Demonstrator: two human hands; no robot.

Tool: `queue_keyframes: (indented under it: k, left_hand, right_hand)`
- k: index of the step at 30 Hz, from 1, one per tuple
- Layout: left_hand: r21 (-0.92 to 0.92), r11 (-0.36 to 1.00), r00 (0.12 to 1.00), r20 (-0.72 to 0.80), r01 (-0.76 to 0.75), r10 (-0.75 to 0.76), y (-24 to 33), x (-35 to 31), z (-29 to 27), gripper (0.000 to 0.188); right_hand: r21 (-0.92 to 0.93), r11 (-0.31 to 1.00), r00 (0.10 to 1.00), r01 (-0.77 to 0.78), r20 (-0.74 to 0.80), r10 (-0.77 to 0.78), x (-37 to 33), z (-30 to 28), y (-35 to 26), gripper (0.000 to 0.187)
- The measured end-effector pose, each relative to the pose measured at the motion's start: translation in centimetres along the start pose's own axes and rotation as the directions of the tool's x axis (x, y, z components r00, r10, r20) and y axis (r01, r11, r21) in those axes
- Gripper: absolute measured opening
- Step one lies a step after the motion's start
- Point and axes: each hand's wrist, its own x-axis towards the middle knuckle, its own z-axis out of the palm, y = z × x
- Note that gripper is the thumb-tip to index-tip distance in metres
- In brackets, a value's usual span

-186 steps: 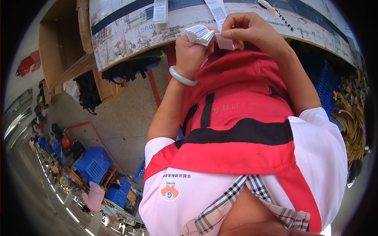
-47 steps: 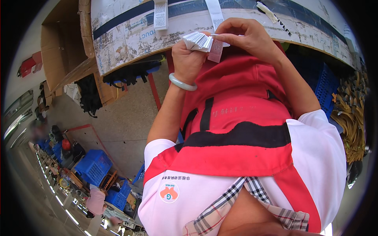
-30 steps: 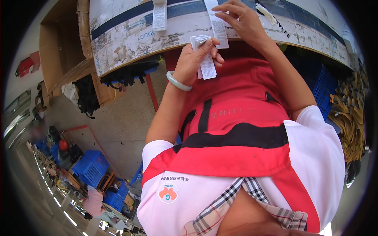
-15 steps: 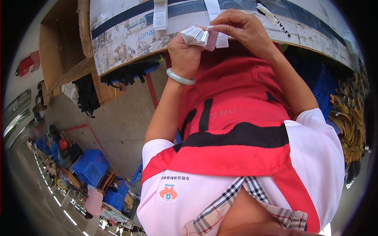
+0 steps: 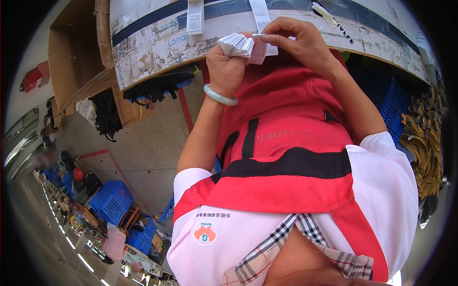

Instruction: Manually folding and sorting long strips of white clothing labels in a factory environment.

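My left hand (image 5: 224, 69) is closed around a fanned bundle of folded white labels (image 5: 236, 45) at the table's near edge. Beside the bundle, a pinkish, see-through label (image 5: 258, 51) hangs down against the red apron (image 5: 281, 100). The thumb and fingers of my right hand (image 5: 298, 40) pinch the upper edge of this label. Behind the hands, a long white label strip (image 5: 260, 13) lies on the table, and a printed white label (image 5: 195, 19) hangs or lies further left. Where the pinkish label meets the bundle is too small to make out.
The worn, board-covered table (image 5: 148, 52) curves across the top. A cardboard box (image 5: 74, 57) stands at its left. Black straps (image 5: 157, 86) lie below the edge. Blue crates (image 5: 395, 107) and brown strips (image 5: 420, 148) are at the right; a pale glove-like thing (image 5: 324, 15) lies on the table.
My right hand has drawn slightly to the right. More of the pinkish label now shows between the hands. My left hand keeps its hold on the bundle.
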Motion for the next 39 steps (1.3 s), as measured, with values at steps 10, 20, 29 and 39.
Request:
queue_keyframes:
  k: [10,20,29,39]
  left_hand:
    - [-0.079,0.957,0.959,0.076,0.278,-0.273,1.0,0.1,0.0,0.013]
    - [-0.334,0.825,0.864,0.387,0.456,-0.321,-0.3,-0.2,-0.4,0.040]
    - [-0.370,0.809,0.885,0.286,0.456,-0.368,-0.1,0.3,0.1,0.030]
    - [0.155,0.968,0.978,-0.027,-0.200,0.206,-0.4,1.1,-0.4,0.023]
  right_hand:
    - [0.286,0.885,0.898,-0.368,0.355,0.259,0.4,-1.1,-0.7,0.020]
    - [0.232,0.955,0.982,-0.185,0.063,0.175,0.3,1.1,0.4,0.022]
    - [-0.476,0.874,0.948,0.098,-0.224,-0.228,3.9,-0.5,4.6,0.012]
    - [-0.018,0.997,0.994,0.074,0.081,-0.073,1.7,-0.9,0.5,0.018]
